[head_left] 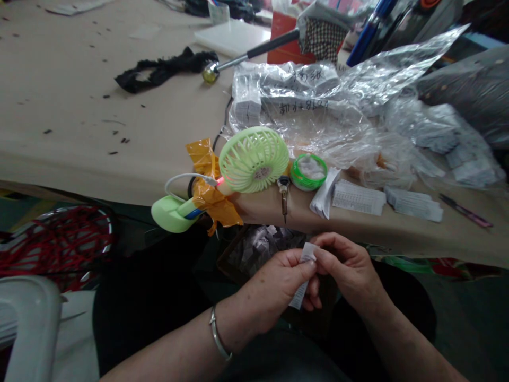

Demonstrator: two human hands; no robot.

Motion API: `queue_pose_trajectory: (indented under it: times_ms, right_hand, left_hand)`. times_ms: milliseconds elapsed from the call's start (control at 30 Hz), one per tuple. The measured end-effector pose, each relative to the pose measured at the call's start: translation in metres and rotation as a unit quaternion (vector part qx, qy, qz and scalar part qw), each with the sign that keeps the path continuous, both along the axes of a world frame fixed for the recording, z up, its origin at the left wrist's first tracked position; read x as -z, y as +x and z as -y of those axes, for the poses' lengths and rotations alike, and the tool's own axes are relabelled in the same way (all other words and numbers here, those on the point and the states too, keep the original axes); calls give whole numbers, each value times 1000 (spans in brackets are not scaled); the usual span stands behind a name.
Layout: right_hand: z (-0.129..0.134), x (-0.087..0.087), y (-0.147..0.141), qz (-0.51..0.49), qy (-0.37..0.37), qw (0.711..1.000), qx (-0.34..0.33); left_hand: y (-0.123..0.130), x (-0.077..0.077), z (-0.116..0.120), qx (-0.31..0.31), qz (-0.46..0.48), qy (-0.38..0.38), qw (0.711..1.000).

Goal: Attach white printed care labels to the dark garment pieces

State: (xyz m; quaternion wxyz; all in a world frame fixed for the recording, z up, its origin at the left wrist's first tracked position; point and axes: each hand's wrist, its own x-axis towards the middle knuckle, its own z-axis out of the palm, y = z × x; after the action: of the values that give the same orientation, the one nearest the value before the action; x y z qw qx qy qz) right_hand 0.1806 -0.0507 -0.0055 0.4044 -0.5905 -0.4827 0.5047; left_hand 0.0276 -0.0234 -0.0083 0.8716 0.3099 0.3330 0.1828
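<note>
Over my lap, my left hand point(280, 281) grips a narrow white printed label point(299, 296) between thumb and fingers. The label's lower end sticks out beneath the hand. At its upper end, my right hand point(352, 268) is closed in a pinch, thumb and forefinger touching the label's edge. Whether one label or several lie together there I cannot tell. Just beyond the hands, below the table edge, a box of loose grey and white labels point(260, 246) is partly covered by my left hand. Stacks of printed labels point(358, 197) lie on the table edge.
A green fan point(254, 164) is fixed with brown tape point(214, 199) to the table edge. Beside it are a soldering iron-like tool point(283, 196) and a green round tub point(308, 172). Plastic bags of labels point(294, 106) lie behind; slim tweezers-like tool point(466, 210) at right.
</note>
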Motion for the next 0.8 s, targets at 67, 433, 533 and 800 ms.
queue_pose_trajectory:
  times_ms: [67, 433, 533, 800]
  right_hand:
    - [-4, -2, -1, -21, 4, 1000, -6]
    - [6, 1, -8, 114, 135, 984, -19]
    - [10, 1, -6, 188, 203, 959, -62]
    - [11, 0, -5, 208, 197, 956, -66]
  left_hand:
    - [-1, -3, -1, 10, -23, 24, 999]
    - [-6, -1, 2, -15, 21, -70, 997]
    - [-6, -4, 3, -18, 6, -74, 997]
    - [-5, -6, 5, -18, 9, -75, 997]
